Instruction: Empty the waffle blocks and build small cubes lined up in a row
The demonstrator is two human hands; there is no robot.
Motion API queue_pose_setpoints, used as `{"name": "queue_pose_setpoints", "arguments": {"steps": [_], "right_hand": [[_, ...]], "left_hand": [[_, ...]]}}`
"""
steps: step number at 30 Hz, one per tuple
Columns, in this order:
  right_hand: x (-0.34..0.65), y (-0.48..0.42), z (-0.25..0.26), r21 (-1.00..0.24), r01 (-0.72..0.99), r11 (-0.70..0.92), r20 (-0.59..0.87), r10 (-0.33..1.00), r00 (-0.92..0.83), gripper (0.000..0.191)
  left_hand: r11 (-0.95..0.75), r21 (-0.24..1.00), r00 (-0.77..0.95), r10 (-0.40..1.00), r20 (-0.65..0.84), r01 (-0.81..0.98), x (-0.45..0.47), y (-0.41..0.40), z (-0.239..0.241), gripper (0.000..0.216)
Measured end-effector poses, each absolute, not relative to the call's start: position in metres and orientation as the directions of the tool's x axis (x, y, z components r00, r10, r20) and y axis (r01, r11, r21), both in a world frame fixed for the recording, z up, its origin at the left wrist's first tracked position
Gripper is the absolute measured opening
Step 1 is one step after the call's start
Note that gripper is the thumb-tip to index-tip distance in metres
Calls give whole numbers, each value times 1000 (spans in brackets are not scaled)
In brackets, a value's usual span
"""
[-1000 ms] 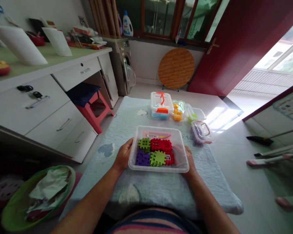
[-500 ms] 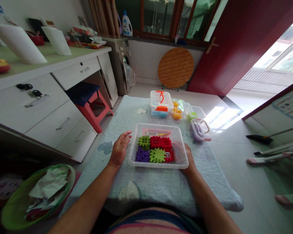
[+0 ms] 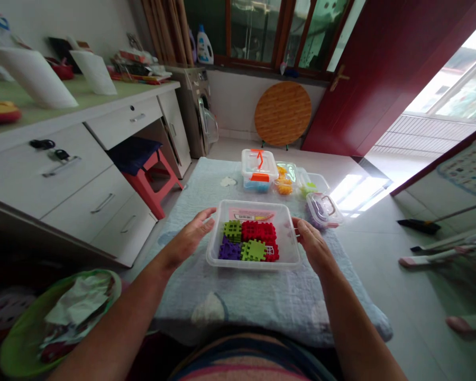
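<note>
Head view: clear box (image 3: 287, 239) opening upward, long axis left-right.

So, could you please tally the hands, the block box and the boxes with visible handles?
Hands: 2 (left hand, right hand)
Block box: 1
Boxes with visible handles: 2 (orange-handled box, purple-filled box)
Total: 5

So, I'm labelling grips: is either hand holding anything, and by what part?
The left hand is open beside the clear bin, holding nothing. The right hand is at its right wall; whether it grips cannot be told.
</note>
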State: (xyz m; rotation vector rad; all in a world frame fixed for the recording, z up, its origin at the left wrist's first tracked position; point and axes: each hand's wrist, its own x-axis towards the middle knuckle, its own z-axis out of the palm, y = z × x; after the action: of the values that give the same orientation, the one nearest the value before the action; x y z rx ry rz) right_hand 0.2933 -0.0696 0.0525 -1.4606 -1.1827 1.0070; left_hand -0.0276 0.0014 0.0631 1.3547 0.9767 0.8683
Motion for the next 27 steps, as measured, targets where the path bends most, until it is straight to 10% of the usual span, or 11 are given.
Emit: {"name": "queue_pose_setpoints", "arguments": {"steps": [20,27], "right_hand": [[264,-40,87,-997,-39,59,51,982,182,40],[284,-43,97,-993,-109,38,22,989,144,46]], "left_hand": [[9,999,266,964,2,-41,-8,-11,94,55],[311,920,213,941,-264,-236,-7,-19,94,67]]}}
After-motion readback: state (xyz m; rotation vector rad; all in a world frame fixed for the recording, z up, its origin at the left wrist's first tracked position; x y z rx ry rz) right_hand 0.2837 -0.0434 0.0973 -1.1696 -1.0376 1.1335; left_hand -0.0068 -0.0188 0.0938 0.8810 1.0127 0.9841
